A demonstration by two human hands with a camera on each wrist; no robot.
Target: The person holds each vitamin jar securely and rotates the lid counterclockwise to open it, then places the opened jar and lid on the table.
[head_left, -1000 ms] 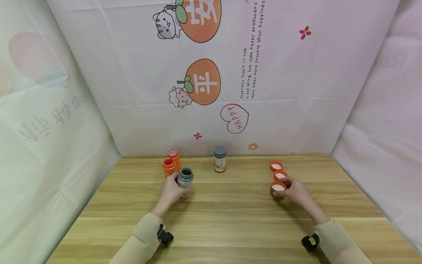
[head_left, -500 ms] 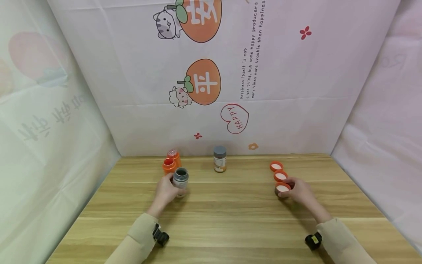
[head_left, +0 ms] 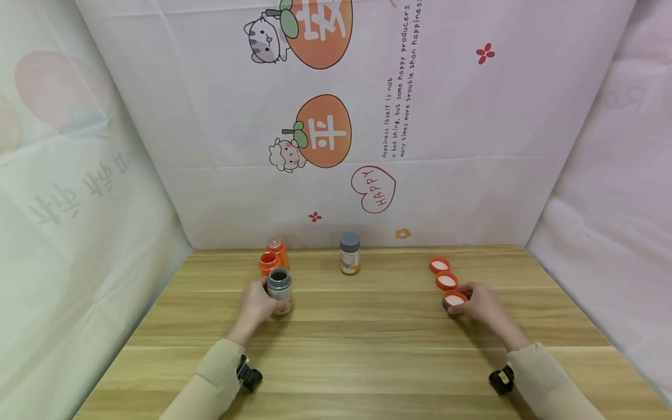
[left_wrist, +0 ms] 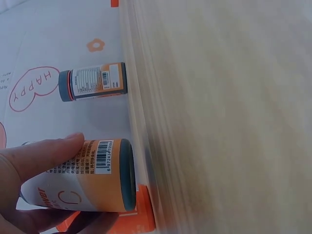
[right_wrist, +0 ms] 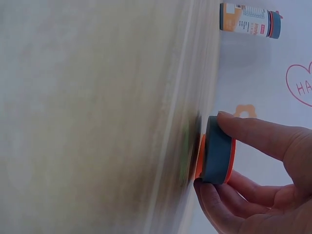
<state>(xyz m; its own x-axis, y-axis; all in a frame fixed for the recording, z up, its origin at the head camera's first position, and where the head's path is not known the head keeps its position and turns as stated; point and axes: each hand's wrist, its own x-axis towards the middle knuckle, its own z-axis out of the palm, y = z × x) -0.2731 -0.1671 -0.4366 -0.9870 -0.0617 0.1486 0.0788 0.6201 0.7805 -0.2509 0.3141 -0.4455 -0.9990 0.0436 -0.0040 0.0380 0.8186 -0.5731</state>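
Observation:
My left hand [head_left: 257, 304] grips an uncapped grey bottle [head_left: 280, 287] by its side, thumb nearest me. Its orange and white label with a barcode shows in the left wrist view, where the bottle [left_wrist: 87, 175] appears in front of an orange one. Just behind it in the head view stand an open orange bottle [head_left: 269, 261] and another orange bottle [head_left: 279, 249]. On the right, my right hand [head_left: 482, 303] pinches a grey screw cap [right_wrist: 217, 151] with an orange rim, its white inside facing up. Two orange caps [head_left: 447, 280] [head_left: 439, 265] lie inside-up beyond it.
A capped grey bottle [head_left: 350, 254] stands at the back middle of the wooden table [head_left: 362, 344]. Printed white cloth [head_left: 451, 146] hangs behind the table and along both sides.
My left hand has moved left with the grey bottle, towards the orange bottles. My right hand has shifted slightly right with the grey cap.

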